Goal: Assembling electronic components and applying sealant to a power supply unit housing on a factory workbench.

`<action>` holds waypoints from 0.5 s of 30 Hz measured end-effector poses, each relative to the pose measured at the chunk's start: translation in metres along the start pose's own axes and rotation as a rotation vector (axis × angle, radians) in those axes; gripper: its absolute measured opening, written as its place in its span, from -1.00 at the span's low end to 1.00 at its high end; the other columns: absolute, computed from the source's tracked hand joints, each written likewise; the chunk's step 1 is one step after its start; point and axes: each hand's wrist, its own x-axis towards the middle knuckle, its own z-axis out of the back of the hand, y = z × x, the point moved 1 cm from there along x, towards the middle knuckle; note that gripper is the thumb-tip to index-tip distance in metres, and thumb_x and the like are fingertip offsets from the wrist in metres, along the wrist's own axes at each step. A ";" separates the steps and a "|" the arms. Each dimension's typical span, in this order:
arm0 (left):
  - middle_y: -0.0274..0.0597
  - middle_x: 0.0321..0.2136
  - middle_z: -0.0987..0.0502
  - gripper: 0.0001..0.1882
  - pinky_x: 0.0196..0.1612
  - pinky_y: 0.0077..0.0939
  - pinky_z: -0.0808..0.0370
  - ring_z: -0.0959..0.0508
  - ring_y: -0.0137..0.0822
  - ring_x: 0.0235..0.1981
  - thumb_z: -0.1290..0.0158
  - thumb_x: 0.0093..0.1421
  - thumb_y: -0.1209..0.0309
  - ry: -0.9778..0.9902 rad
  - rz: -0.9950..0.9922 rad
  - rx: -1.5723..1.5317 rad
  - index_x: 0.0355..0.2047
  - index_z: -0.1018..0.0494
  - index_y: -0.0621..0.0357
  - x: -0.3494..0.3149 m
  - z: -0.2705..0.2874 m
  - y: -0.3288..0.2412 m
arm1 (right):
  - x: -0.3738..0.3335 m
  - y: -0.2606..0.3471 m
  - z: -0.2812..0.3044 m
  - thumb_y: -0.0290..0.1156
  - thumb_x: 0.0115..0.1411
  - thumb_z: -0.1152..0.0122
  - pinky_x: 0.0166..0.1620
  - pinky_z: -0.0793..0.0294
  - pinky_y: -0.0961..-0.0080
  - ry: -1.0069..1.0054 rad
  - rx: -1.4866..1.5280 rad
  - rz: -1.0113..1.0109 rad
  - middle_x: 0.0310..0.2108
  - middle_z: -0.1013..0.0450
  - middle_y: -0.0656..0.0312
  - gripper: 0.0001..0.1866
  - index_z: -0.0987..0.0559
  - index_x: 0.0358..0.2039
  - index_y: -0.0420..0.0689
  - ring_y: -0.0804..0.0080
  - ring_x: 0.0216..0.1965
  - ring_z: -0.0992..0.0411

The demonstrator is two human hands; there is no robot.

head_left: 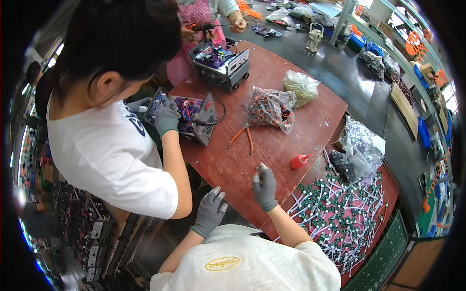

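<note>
My left hand [209,212], in a grey glove with pale fingertips, is at the near edge of the reddish-brown board [218,167]. Its fingers are stretched out with the thumb apart, and I see nothing in it. Over the board, my right hand [265,188] wears the same kind of glove. Its fingers are bent in towards the thumb; whatever they hold, if anything, is too small to make out. A red squeeze bottle [299,161] stands to its right. Beyond lie orange-handled pliers [241,139] and a clear bag of black and orange parts [270,109].
A co-worker in white [111,155] handles an opened device [196,116] at left. Another person [187,43] works behind a second device [221,65]. Small green circuit boards with white leads [335,213] cover the right side, near a plastic bag [361,145]. A bag of small parts [301,87] lies farther back.
</note>
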 end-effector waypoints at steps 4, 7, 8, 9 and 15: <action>0.06 0.06 -0.33 -0.59 0.08 -0.20 -0.33 -0.37 0.01 0.04 -0.07 0.10 0.34 0.027 -0.021 0.026 -0.04 -0.38 0.22 0.004 -0.006 -0.004 | -0.016 -0.024 -0.002 -0.53 0.07 -0.11 -0.26 -0.47 0.28 0.078 -0.007 -0.093 -0.29 -0.46 0.06 -0.68 -0.43 -0.10 -0.15 0.09 -0.29 -0.47; 0.06 0.08 -0.33 -0.59 0.10 -0.22 -0.33 -0.37 0.01 0.06 -0.07 0.10 0.35 0.062 -0.007 0.020 -0.03 -0.39 0.21 0.004 -0.010 -0.006 | -0.025 -0.036 -0.002 -0.45 0.12 -0.09 -0.24 -0.47 0.28 0.167 -0.068 -0.131 -0.30 -0.47 0.05 -0.72 -0.46 -0.12 -0.14 0.09 -0.28 -0.47; 0.06 0.08 -0.32 -0.59 0.09 -0.22 -0.33 -0.37 0.01 0.06 -0.07 0.10 0.35 0.067 -0.001 0.021 -0.03 -0.39 0.21 0.003 -0.011 -0.007 | -0.027 -0.039 -0.001 -0.45 0.12 -0.09 -0.24 -0.47 0.28 0.151 -0.066 -0.120 -0.30 -0.47 0.05 -0.72 -0.46 -0.12 -0.14 0.09 -0.28 -0.47; 0.06 0.08 -0.32 -0.59 0.09 -0.22 -0.33 -0.37 0.01 0.06 -0.07 0.10 0.35 0.078 -0.002 0.017 -0.03 -0.39 0.21 0.003 -0.012 -0.007 | -0.028 -0.042 -0.001 -0.42 0.13 -0.08 -0.24 -0.47 0.28 0.205 -0.081 -0.106 -0.30 -0.48 0.06 -0.74 -0.47 -0.13 -0.13 0.09 -0.28 -0.47; 0.05 0.08 -0.31 -0.59 0.10 -0.18 -0.31 -0.36 -0.01 0.06 -0.06 0.11 0.30 0.144 0.031 0.040 -0.03 -0.38 0.19 -0.003 -0.020 -0.007 | -0.030 -0.051 -0.004 -0.38 0.16 -0.05 -0.30 -0.45 0.25 0.330 -0.162 0.057 -0.37 -0.48 0.09 -0.78 -0.49 -0.17 -0.11 0.10 -0.34 -0.47</action>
